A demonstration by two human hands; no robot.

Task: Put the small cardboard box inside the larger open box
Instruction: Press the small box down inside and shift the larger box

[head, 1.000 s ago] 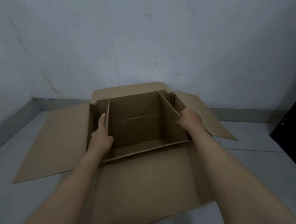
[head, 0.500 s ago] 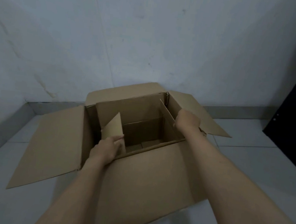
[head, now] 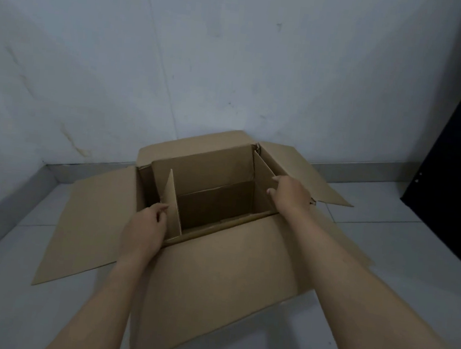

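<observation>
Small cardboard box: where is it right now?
Head view, centre: the small cardboard box sits inside the larger open box, left hand and right hand on its side flaps.

Larger open box [head: 212, 280]: plain brown corrugated cardboard, matt. Small cardboard box [head: 215, 198] inside: same. Floor [head: 390, 208]: smooth pale tile, slight sheen. Wall [head: 235, 61]: matt paint, scuffed.

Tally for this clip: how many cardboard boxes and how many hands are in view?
Cardboard boxes: 2, the small cardboard box nested in the larger open box
Hands: 2, left hand and right hand
Total: 4
</observation>
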